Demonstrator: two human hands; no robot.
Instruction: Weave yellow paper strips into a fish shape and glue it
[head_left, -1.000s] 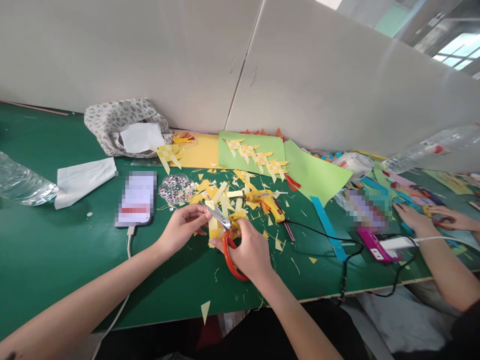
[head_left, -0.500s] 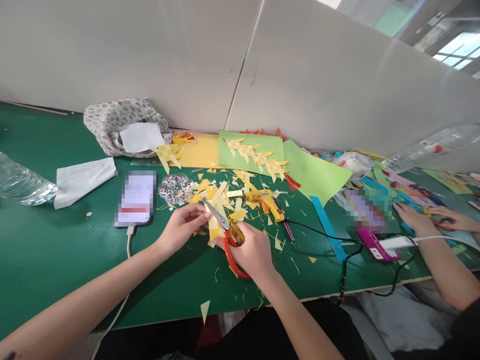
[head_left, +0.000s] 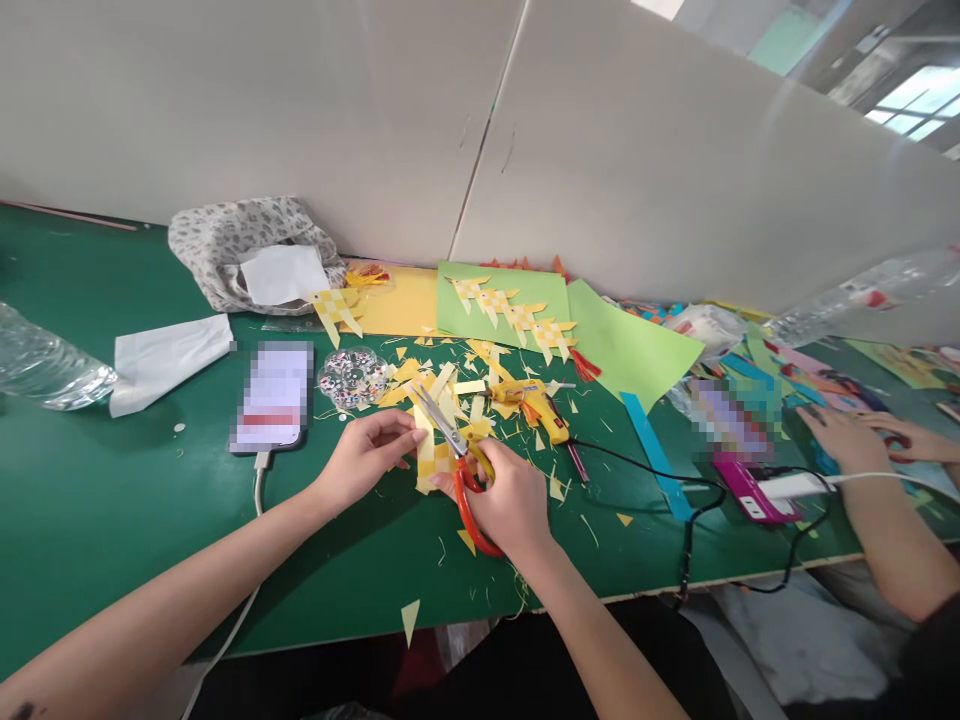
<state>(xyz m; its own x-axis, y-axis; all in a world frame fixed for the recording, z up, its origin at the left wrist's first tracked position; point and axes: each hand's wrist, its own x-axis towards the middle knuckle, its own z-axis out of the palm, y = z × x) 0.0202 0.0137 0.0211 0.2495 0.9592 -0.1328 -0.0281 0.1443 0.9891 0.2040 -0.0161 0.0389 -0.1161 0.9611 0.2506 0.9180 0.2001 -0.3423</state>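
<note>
Between thumb and fingers, my left hand (head_left: 373,452) pinches the edge of a yellow woven paper piece (head_left: 427,462). My right hand (head_left: 511,500) is wrapped round red-handled scissors (head_left: 466,500), whose blades point up and left over the paper. The thumb of that hand also lies by the paper's lower edge; whether it presses on it I cannot tell. Yellow paper scraps (head_left: 446,385) lie behind the blades. A yellow glue gun (head_left: 534,403) rests just beyond my right hand, and a clear flower-shaped box of small beads or eyes (head_left: 351,377) stands beyond my left.
Woven yellow paper fish (head_left: 517,315) lie on a green sheet (head_left: 559,290) at the back. A charging phone (head_left: 271,395), a tissue (head_left: 169,365) and a patterned cloth bag (head_left: 210,250) stand left. To the right are a pink power strip (head_left: 757,490), cables and a co-worker's hands (head_left: 840,440).
The scissors and my right hand have shifted slightly right, and the blades have come away from the left fingertips. My left hand stays nearly in place, holding the paper.
</note>
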